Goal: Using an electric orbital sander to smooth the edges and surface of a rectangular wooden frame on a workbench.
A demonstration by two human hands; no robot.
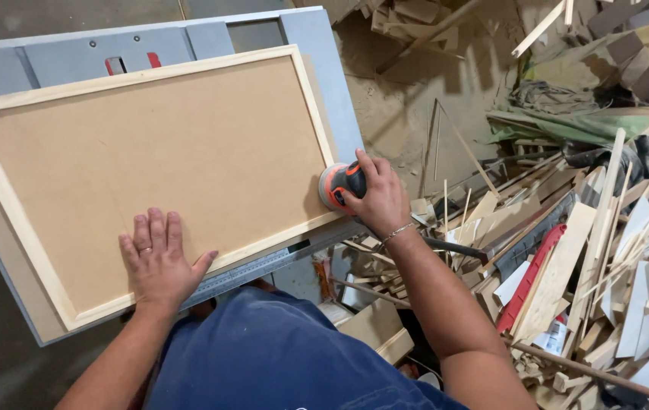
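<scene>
A large brown board with a pale wooden frame (153, 156) lies flat on a grey saw table (317, 53). My left hand (159, 262) presses flat on the board near its front edge, fingers spread, a ring on one finger. My right hand (380, 199), with a bracelet at the wrist, grips an orange and black hand sander (337, 184). The sander sits against the frame's right front corner.
A big heap of wood offcuts and thin strips (582, 250) fills the floor to the right. A red piece (531, 277) lies among them. More scraps (415, 19) are piled at the top. Sawdust covers the floor between.
</scene>
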